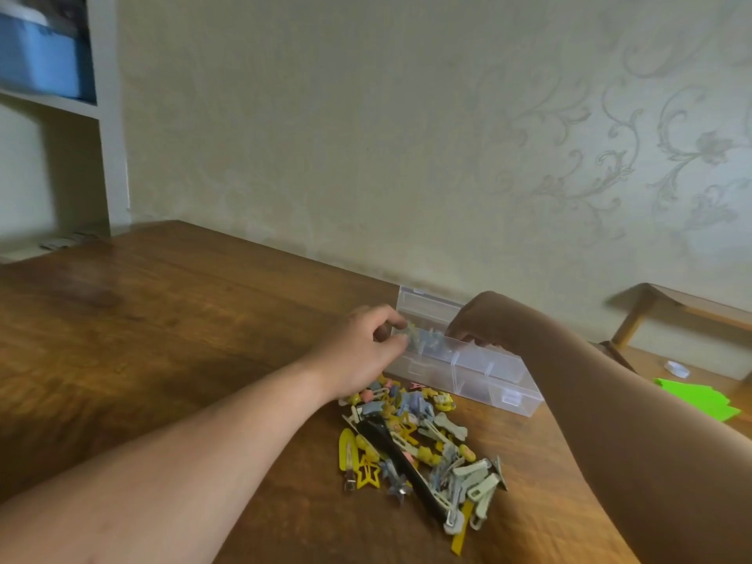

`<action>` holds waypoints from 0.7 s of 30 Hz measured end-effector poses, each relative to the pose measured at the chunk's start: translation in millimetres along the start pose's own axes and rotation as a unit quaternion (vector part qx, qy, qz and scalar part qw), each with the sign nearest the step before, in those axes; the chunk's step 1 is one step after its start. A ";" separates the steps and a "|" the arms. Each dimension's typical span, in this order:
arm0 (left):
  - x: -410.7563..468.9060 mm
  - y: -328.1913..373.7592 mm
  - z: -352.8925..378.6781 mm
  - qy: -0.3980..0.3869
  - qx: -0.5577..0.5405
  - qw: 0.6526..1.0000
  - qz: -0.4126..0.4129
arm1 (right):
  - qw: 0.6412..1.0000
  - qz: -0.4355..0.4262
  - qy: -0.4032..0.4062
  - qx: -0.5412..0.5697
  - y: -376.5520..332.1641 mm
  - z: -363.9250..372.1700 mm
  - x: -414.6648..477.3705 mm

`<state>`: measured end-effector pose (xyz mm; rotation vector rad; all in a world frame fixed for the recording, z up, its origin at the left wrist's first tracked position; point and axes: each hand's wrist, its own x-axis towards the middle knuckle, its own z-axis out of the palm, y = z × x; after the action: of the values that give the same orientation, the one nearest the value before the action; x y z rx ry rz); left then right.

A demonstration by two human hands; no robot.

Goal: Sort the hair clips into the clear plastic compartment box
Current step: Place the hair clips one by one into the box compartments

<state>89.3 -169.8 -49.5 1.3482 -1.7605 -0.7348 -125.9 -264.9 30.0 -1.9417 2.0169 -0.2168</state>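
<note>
The hair clips [419, 437] are mostly yellow, with pale blue, pink and mint among them (one long clip [390, 449] is black, and the star clip [368, 474] is yellow). The compartment box [488, 380] is clear. The table [162, 319] is brown grained wood, the wallpaper [407, 136] cream with pale scrollwork, the bin [40, 63] blue, and the sheet [696, 400] bright green.

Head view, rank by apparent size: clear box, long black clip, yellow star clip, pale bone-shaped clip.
1. clear box, largest even though it lies farthest away.
2. long black clip.
3. yellow star clip and pale bone-shaped clip look about alike, so I won't rank them.
</note>
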 end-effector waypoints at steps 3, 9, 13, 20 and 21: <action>1.0 -2.4 0.3 0.009 0.016 1.000 0.007 | 0.998 -0.012 0.011 0.058 8.1 4.8 3.7; 3.6 -3.6 0.2 0.014 0.026 0.999 0.022 | 0.986 -0.056 0.061 0.144 19.6 4.1 -15.2; 3.1 -4.0 -0.2 0.014 0.026 0.999 0.025 | 0.968 -0.115 0.146 0.168 24.9 -4.2 -53.2; 0.4 -0.6 -0.7 0.017 0.012 1.000 0.019 | 0.966 -0.202 0.074 0.140 46.4 8.2 -139.0; -0.6 -0.3 -0.9 0.016 0.008 1.000 0.015 | 0.970 -0.205 0.053 0.121 47.9 13.3 -143.2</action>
<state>90.2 -169.3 -49.4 1.3336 -1.7610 -0.6799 -164.3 -118.6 20.4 -2.1982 1.5369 -0.6440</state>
